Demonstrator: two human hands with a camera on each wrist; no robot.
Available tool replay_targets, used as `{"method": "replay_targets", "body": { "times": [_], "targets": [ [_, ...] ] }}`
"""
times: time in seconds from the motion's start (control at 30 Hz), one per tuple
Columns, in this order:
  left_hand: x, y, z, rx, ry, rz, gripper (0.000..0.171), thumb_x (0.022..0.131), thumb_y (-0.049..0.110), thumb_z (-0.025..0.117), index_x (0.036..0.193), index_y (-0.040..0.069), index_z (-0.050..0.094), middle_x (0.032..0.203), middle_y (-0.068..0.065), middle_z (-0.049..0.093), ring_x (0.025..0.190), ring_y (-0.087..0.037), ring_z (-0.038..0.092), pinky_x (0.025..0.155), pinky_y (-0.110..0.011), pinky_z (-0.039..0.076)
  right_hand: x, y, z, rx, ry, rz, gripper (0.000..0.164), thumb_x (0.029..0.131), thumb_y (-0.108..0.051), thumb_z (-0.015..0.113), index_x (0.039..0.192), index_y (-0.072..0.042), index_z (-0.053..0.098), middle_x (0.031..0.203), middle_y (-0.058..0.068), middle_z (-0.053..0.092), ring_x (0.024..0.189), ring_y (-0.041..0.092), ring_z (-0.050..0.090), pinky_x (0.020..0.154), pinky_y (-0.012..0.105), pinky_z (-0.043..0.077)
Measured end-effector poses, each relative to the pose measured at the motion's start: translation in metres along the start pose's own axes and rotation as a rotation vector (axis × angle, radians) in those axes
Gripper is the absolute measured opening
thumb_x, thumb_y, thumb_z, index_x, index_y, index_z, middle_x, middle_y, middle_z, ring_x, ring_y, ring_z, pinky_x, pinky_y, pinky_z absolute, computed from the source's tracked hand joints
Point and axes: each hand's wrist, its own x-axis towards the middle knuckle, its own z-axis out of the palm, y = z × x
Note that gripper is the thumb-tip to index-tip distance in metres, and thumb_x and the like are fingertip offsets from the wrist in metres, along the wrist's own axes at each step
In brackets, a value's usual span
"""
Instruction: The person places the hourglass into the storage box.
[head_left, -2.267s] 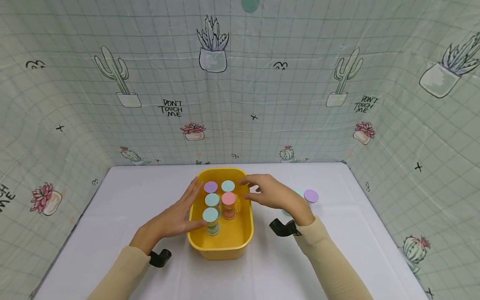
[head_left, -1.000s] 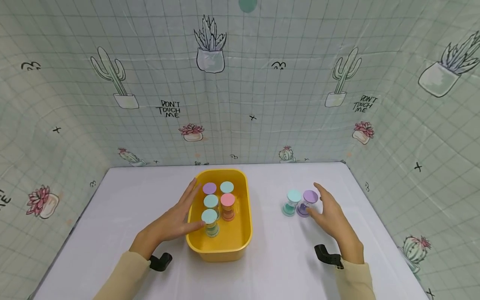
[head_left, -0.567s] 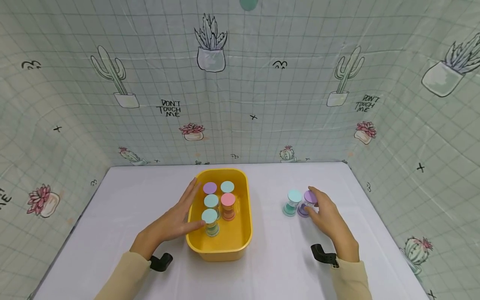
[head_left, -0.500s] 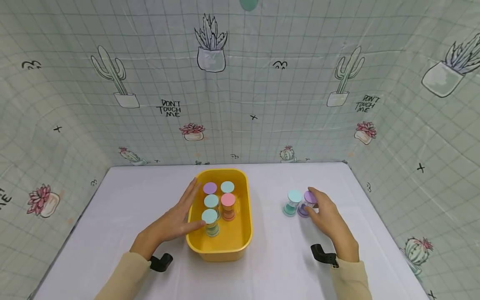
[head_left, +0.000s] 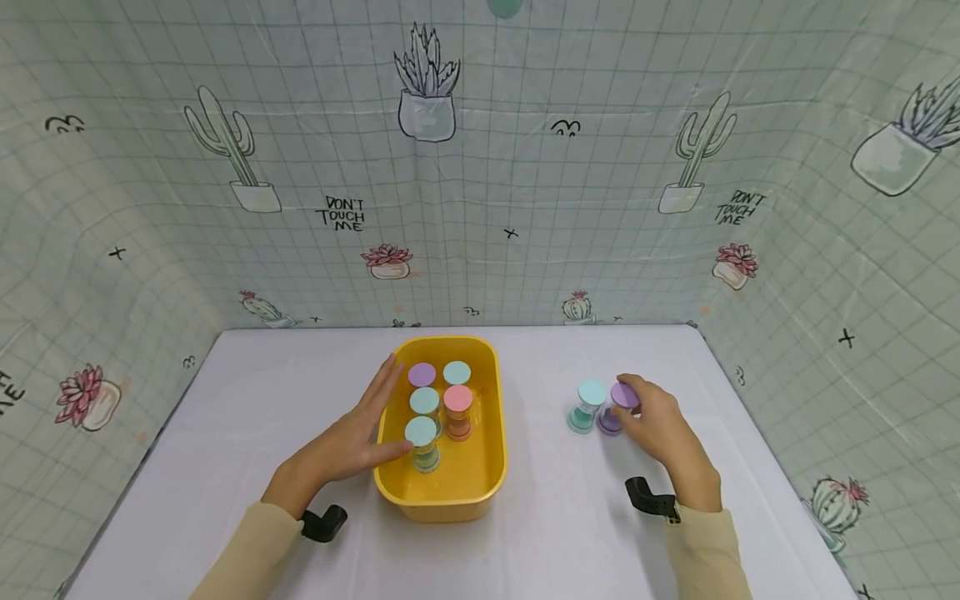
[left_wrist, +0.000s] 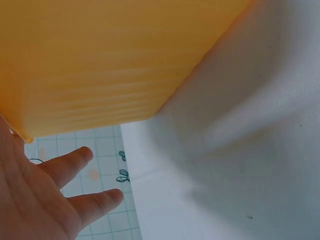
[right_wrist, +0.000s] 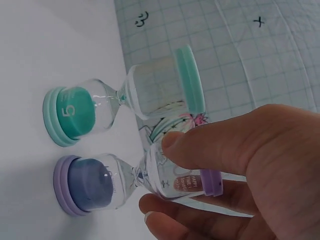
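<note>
In the head view my left hand [head_left: 348, 437] lies along the left side of a yellow bin [head_left: 442, 502], fingers extended and thumb reaching over the rim. The left wrist view shows two fingers straight and spread below the bin's wall [left_wrist: 110, 65]. Several hourglasses stand inside: a pink-topped one [head_left: 458, 400], a purple-topped one [head_left: 422, 375] and light blue-topped ones [head_left: 421, 432]. On the right, my right hand [head_left: 663, 425] holds a purple hourglass [right_wrist: 92, 184] by its upper bulb between thumb and fingers. A teal hourglass [right_wrist: 75, 112] with teal sand stands upright close beside it.
A white cloth [head_left: 540, 517] covers the table. Grid-patterned fabric printed with cacti [head_left: 480, 167] rises behind and on both sides. Black wrist cameras [head_left: 324, 523] sit on both forearms.
My right hand has moved from above the bin's right rim to the purple hourglass on the right, and its fingers have closed on it. The left hand has stayed at the bin.
</note>
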Motion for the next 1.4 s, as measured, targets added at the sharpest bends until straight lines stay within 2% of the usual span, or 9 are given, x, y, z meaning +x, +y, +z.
{"method": "replay_targets", "body": {
  "times": [0.2,0.43,0.67,0.9,1.03,1.17,1.27,1.4],
  "targets": [
    [0.002,0.001,0.001,-0.002,-0.004,0.012,0.108,0.091,0.05,0.069,0.167,0.024,-0.002,0.174,0.003,-0.014,0.16,-0.039,0.012,0.118,-0.068,0.029,-0.001,-0.002,-0.01,-0.009,-0.033,0.037,0.051,0.091,-0.009,0.069,0.137,0.009,0.055,0.118,0.03,0.067,0.093,0.034,0.067,0.076,0.047,0.059],
    [0.001,0.001,0.0,-0.008,-0.014,-0.001,0.109,0.09,0.05,0.07,0.167,0.026,-0.003,0.174,0.006,-0.016,0.16,-0.039,0.012,0.118,-0.07,0.028,-0.004,-0.009,-0.025,-0.014,-0.028,0.026,0.049,0.09,-0.008,0.071,0.134,0.009,0.057,0.12,0.03,0.067,0.09,0.033,0.068,0.074,0.047,0.059],
    [0.001,0.001,-0.001,-0.014,-0.018,0.011,0.108,0.091,0.048,0.07,0.167,0.026,-0.003,0.174,0.005,-0.016,0.16,-0.039,0.009,0.119,-0.07,0.027,-0.004,-0.019,-0.051,-0.035,-0.061,-0.001,0.046,0.091,-0.009,0.073,0.13,0.009,0.057,0.119,0.032,0.067,0.096,0.038,0.069,0.082,0.054,0.06],
    [0.001,0.001,0.0,-0.011,-0.017,0.003,0.108,0.091,0.049,0.07,0.167,0.026,-0.003,0.174,0.005,-0.016,0.16,-0.04,0.01,0.118,-0.07,0.028,0.0,-0.037,-0.08,-0.054,-0.057,-0.109,0.041,0.089,-0.005,0.07,0.126,0.007,0.058,0.115,0.028,0.068,0.098,0.038,0.068,0.086,0.056,0.058],
    [0.002,0.001,0.0,-0.009,-0.015,0.003,0.109,0.09,0.049,0.07,0.167,0.026,-0.003,0.174,0.005,-0.017,0.159,-0.042,0.011,0.117,-0.071,0.03,0.003,-0.051,-0.092,-0.094,-0.073,-0.211,0.043,0.087,-0.001,0.065,0.129,0.007,0.06,0.123,0.027,0.067,0.107,0.039,0.066,0.092,0.056,0.055],
    [0.002,0.002,0.0,-0.022,-0.011,0.005,0.109,0.09,0.048,0.07,0.167,0.025,-0.002,0.174,0.004,-0.016,0.16,-0.041,0.009,0.118,-0.071,0.028,0.004,-0.07,-0.1,-0.12,-0.101,-0.271,0.046,0.087,0.0,0.061,0.133,0.004,0.061,0.13,0.025,0.065,0.11,0.036,0.065,0.09,0.053,0.056],
    [0.002,0.001,0.001,-0.024,-0.01,0.01,0.108,0.09,0.048,0.07,0.167,0.024,-0.002,0.174,0.003,-0.016,0.16,-0.041,0.008,0.118,-0.07,0.027,0.004,-0.087,-0.104,-0.109,-0.138,-0.275,0.043,0.09,-0.002,0.062,0.132,0.002,0.062,0.13,0.021,0.066,0.107,0.031,0.066,0.087,0.049,0.057],
    [0.001,0.002,0.0,-0.021,-0.01,0.024,0.108,0.091,0.048,0.07,0.167,0.023,-0.003,0.174,0.002,-0.015,0.16,-0.04,0.007,0.12,-0.069,0.025,0.009,-0.108,-0.103,-0.09,-0.159,-0.327,0.038,0.091,-0.004,0.065,0.129,0.001,0.064,0.124,0.017,0.069,0.105,0.027,0.067,0.088,0.047,0.058]
  ]
}}
